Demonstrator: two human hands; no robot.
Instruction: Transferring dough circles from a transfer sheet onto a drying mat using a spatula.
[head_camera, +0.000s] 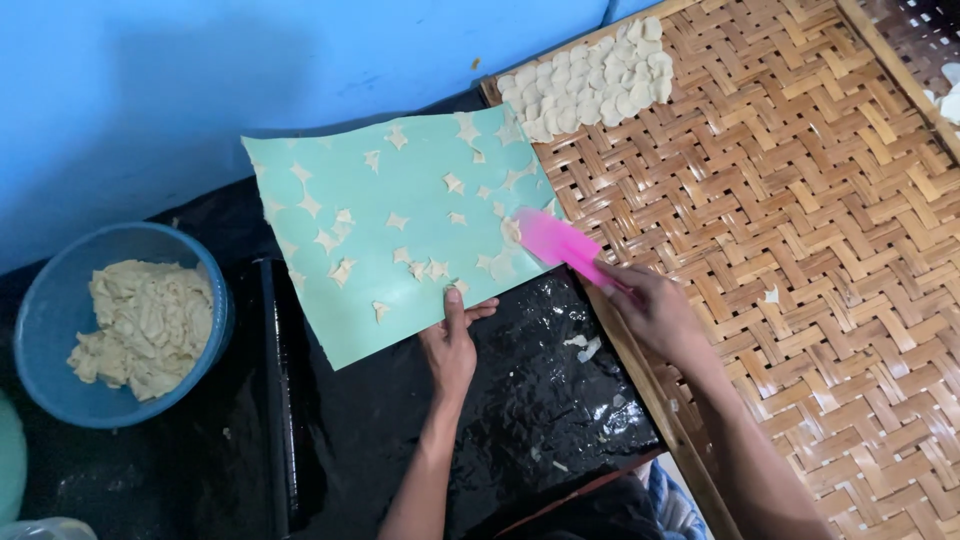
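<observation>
a wide woven bamboo tray (800, 260) fills the right side, its flat open weave suited to spreading pieces apart; a cluster of pale dough rounds (590, 85) is laid in overlapping rows at its far left corner, close against the rim. left of the tray a black plastic-covered work surface (480, 410) is seen, glossy and marked with small dough bits. at the far left a blue bowl (60, 310) is set, holding a lump of pale dough (145, 325), within reach but clear of the work.

a mint-green sheet (400, 220) is held tilted, its far right corner resting over the tray's edge, apparently so that what is lifted off it lands on the weave. star-shaped dough scraps (340, 270) are left stuck across it, with faint round outlines between them.

the left hand (452, 345) is clamped on the sheet's near edge, thumb on top and fingers beneath, keeping it steady. the right hand (655, 310) is closed around the handle of a pink scraper (560, 245), whose blade is laid flat against the sheet's right edge, touching the dough there.
</observation>
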